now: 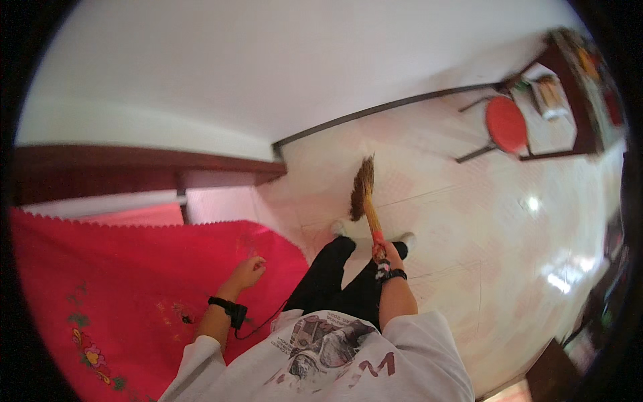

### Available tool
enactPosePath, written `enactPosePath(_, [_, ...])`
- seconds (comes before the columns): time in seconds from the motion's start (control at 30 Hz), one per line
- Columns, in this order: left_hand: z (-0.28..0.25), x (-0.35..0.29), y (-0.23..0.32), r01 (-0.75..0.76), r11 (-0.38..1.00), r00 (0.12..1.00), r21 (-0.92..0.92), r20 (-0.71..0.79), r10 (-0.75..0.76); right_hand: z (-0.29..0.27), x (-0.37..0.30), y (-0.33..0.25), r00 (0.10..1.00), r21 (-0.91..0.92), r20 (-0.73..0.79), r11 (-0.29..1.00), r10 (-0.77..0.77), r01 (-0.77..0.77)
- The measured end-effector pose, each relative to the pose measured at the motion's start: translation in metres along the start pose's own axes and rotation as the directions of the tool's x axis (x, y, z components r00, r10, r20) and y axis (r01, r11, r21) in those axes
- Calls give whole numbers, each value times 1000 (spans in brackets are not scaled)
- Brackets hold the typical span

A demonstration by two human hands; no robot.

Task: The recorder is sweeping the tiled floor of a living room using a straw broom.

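Observation:
My right hand (392, 258) is closed round the red-wrapped handle of a straw broom (368, 197). Its bristles spread forward, over or on the floor ahead of my feet; contact cannot be made out. My left hand (248, 272) is curled into a loose fist with nothing visible in it, above a bright red cloth (140, 281) with flower embroidery and a scalloped edge. A black device (231, 311) with a cable is strapped to my left wrist, and a dark band circles the right one.
Pale tiled floor (462, 221) stretches ahead and to the right. A white wall (201, 74) with a dark baseboard bounds the far side. At the far right stand a red round stool (506, 124) and a dark wooden table (577, 100). A dark wooden edge (120, 171) lies beyond the cloth.

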State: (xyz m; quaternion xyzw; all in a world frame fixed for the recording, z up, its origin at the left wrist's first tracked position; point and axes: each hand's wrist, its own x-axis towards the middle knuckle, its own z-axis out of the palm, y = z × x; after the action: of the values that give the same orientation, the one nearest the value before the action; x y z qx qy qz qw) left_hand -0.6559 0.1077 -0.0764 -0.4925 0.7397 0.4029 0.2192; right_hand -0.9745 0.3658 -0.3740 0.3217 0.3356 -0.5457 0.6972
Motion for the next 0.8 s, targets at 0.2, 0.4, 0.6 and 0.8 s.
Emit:
enactPosePath(0.2, [24,57,176,-254,964,966,85,81,247,-106,-133,-31,983,396,-177,911,-47,114])
enactPosePath(0.4, [86,79,332,-534,741,844,406,303,442,-199,-229,-59,815,440,-449,704,-366,558])
enactPosePath(0.6, [92,123,356,-602,660,799,449,330,503,-199,-258,-78,630,471,-721,462,-288,751])
enactPosePath(0.8, [92,166,389,-588,702,808,402,326,490,-201,-314,-123,536,460,-809,310,-240,832])
